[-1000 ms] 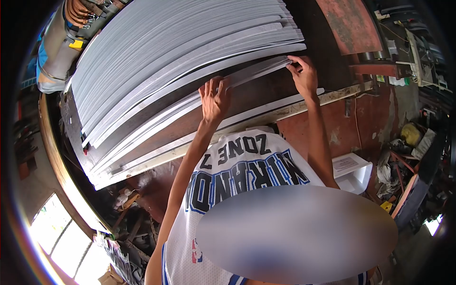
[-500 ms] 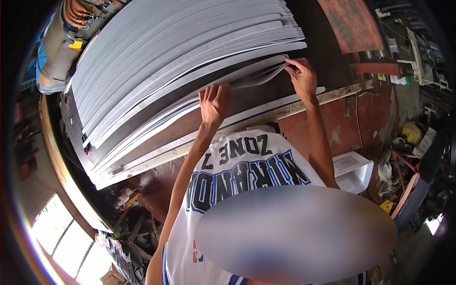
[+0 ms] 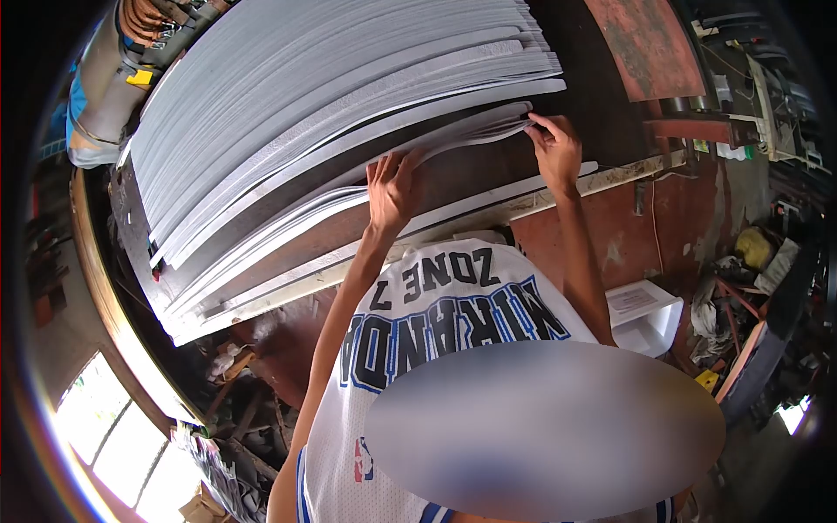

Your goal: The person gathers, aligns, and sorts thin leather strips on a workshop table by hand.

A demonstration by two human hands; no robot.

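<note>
Lifting the nearest white strip (image 3: 462, 139) off the stack (image 3: 331, 78)
My right hand (image 3: 555, 150) pinches the strip's right end tightly; my left hand (image 3: 392, 187) lies flat and open, fingertips on its middle. I judge that uneven pulling could kink it or drag neighbouring strips askew.

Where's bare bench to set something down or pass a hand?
Bare dark tabletop between left hand and right hand, short of the edge strip. Another patch between stack ends and rusty panel. Crowded: white strip stack covers everything beyond.
</note>
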